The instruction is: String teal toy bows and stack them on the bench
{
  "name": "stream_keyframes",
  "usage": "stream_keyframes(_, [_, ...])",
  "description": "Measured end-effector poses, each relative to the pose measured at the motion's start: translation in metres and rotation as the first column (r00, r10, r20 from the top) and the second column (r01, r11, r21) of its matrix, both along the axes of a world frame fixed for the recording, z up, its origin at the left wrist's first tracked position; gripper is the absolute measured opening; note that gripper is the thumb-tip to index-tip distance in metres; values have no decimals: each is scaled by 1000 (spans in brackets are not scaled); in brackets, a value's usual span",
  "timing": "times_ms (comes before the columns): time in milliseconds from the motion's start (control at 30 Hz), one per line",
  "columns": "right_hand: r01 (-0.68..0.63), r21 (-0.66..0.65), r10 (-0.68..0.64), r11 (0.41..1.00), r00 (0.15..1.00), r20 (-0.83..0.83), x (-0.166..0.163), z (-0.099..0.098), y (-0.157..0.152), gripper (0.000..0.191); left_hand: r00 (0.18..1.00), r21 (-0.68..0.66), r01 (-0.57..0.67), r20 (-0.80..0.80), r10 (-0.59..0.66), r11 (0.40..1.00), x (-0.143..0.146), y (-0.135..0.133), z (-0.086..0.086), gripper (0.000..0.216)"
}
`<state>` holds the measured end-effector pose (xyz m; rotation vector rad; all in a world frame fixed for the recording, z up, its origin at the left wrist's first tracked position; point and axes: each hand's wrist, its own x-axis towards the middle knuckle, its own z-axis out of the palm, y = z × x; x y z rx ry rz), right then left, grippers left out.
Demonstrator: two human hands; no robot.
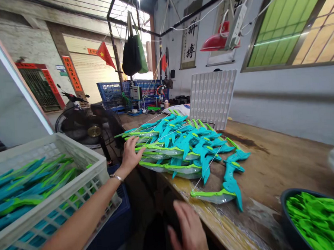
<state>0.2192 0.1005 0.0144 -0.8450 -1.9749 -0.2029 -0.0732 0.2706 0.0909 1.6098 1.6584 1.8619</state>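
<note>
In the head view, a pile of teal and lime-green toy bows (181, 139) with thin white strings lies on the table. My left hand (131, 153) reaches to the pile's near left side, its fingers stretched out against the tips of the bows; I see no firm grasp. A single toy bow (230, 183) lies apart at the table's front edge, its string slanting up toward the pile. Below it, somewhat blurred, my right hand (189, 228) hangs just off the edge with thumb and fingers apart, and nothing shows in it.
At left stands a white plastic crate (100, 169) full of similar teal and green pieces, with a fan (91, 125) behind it. A dark basin (288, 215) of green parts sits at right. A translucent ridged panel (213, 98) stands behind the pile; a red lamp (217, 42) hangs above.
</note>
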Motion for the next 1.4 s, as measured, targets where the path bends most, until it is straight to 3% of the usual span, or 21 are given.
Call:
stream_keyframes(100, [75, -35, -68, 997, 984, 162, -15, 37, 80, 80, 950, -107, 22, -308, -54, 994, -25, -14, 0, 73])
stream_keyframes(200, [204, -127, -143, 971, 915, 378, -22, 71, 159, 105, 791, -272, -37, -596, -138, 962, -46, 2, -1, 94])
stream_keyframes(267, [256, -230, -113, 939, 860, 497, -24, 80, 199, 110, 718, -327, -54, -669, -191, 943, -59, 23, -2, 106])
stream_keyframes(333, [256, -303, -48, 918, 829, 557, -23, 79, 226, 102, 704, -346, -37, -675, -221, 938, -72, 46, -3, 117])
stream_keyframes(600, [237, -292, -34, 927, 827, 561, -26, 60, 259, 64, 620, -453, 3, -699, -356, 892, -108, 118, -1, 128])
stream_keyframes(767, [254, -303, -30, 919, 808, 588, -33, 57, 285, 57, 585, -498, -29, -712, -389, 867, -109, 152, 10, 130])
stream_keyframes(933, [288, -300, -43, 910, 783, 620, -38, 55, 305, 54, 557, -537, -126, -734, -388, 834, -98, 163, 24, 131])
stream_keyframes(1067, [301, -287, -56, 909, 772, 633, -38, 54, 305, 58, 532, -531, -207, -766, -361, 822, -84, 150, 38, 129])
stream_keyframes(1200, [269, -291, -32, 918, 783, 622, -34, 53, 294, 56, 500, -488, -275, -809, -310, 828, -86, 103, 58, 122])
stream_keyframes(1300, [209, -309, 9, 928, 816, 578, -24, 44, 302, 55, 473, -451, -340, -841, -264, 825, -120, 46, 73, 111])
stream_keyframes(1400, [133, -317, 34, 939, 882, 470, -15, 22, 330, 60, 487, -454, -487, -850, -199, 746, -184, -35, 83, 96])
